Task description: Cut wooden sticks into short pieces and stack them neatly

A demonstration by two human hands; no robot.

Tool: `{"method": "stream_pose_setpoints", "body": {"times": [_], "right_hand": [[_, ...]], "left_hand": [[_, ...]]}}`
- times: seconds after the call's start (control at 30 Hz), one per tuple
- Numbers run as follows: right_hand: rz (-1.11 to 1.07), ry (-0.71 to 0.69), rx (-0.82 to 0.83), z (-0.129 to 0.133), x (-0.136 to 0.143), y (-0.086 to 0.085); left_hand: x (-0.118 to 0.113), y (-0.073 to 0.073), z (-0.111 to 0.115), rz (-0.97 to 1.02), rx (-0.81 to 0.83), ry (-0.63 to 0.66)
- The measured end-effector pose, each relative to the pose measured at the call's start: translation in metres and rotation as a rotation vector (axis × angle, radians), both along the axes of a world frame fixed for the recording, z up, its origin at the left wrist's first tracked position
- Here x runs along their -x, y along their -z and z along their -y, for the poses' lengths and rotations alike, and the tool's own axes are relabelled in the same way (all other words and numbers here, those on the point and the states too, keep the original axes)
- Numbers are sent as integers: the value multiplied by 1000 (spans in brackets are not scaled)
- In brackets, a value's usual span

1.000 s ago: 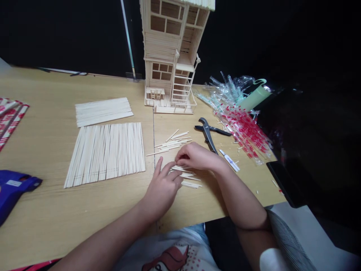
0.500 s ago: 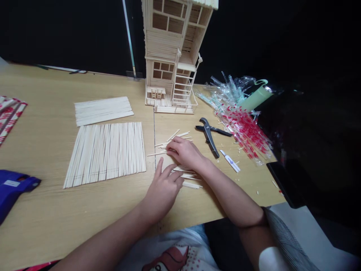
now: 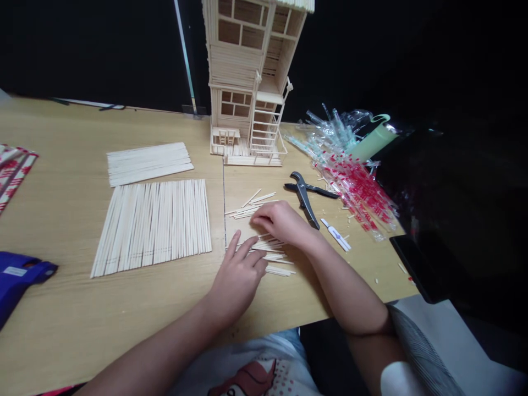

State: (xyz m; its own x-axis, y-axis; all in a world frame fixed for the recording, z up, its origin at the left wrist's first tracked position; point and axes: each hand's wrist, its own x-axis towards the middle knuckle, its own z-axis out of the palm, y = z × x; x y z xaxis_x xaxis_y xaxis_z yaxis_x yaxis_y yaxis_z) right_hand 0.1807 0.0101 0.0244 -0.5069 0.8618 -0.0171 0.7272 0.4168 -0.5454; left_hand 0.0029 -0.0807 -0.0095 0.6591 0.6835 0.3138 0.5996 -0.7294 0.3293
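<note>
My left hand (image 3: 239, 270) rests low over a loose pile of short thin wooden sticks (image 3: 279, 257), its fingers spread and touching some of them. Just beyond it, my right hand (image 3: 285, 222) is curled, thumb and fingertips together above the table. Whatever those fingertips may hold is hidden. Beyond the right hand lies a second small group of short sticks (image 3: 252, 207). To the left of both hands, many long sticks lie side by side as a broad sheet (image 3: 154, 225). A smaller stick panel (image 3: 149, 164) touches its far edge.
A tall model house (image 3: 239, 71) of sticks stands at the back. Right of my hands are a black-handled cutter (image 3: 304, 198) and a white marked tool (image 3: 336, 235). Plastic wrappers (image 3: 358, 187), a green tube (image 3: 375, 142) and a dark phone (image 3: 416, 267) lie farther right; a blue packet (image 3: 22, 280) lies left.
My right hand has shifted a little right, away from the longer stick's former place; that stick no longer shows there. My left hand stays nearly still with its fingers spread.
</note>
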Motion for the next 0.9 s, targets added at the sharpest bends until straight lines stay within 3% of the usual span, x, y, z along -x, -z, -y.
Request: {"method": "stream_pose_setpoints", "body": {"times": [0.1, 0.2, 0.67, 0.9], "right_hand": [[-26, 89, -130, -8, 6, 10], [58, 98, -142, -9, 13, 15], [374, 22, -256, 0, 19, 13], [429, 6, -227, 4, 22, 10]], "left_hand": [[0, -1, 1, 6, -6, -4], [-1, -1, 1, 8, -12, -5], [1, 0, 1, 5, -8, -4], [0, -1, 1, 12, 10, -1]]}}
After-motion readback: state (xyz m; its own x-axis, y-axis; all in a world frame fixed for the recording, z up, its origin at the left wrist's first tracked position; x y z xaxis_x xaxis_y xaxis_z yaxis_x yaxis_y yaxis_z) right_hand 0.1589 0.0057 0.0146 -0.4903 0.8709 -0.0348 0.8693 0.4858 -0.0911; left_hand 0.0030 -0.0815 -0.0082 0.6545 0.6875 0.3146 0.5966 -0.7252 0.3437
